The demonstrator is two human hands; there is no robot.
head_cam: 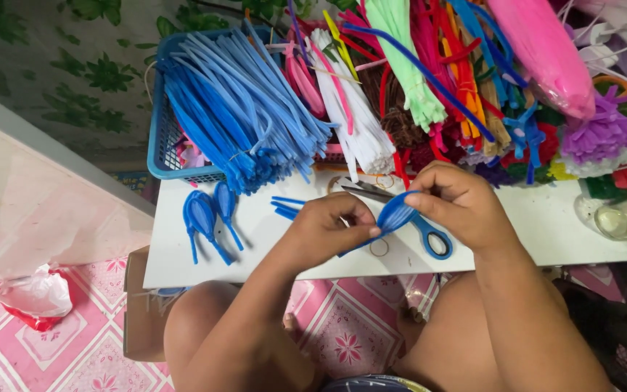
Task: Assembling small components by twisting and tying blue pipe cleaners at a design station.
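White surface [205,261] carries, near its front edge, both hands closed on one blue petal loop [395,213], left hand [326,231] pinching its base, right hand [459,205] its tip, so a firm, even pinch seems best.

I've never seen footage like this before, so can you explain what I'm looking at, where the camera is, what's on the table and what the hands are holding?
There is no machine here: these are a person's two bare hands, filmed from a camera worn on the head and looking down. The left hand and right hand together pinch a blue petal-shaped loop made of fuzzy craft wire. They work over a small white table. On it lie finished blue loops, scissors with blue handles, and a blue basket full of blue craft wires. Bundles in many colours pile up behind. The person's knees show below, above a pink patterned floor.
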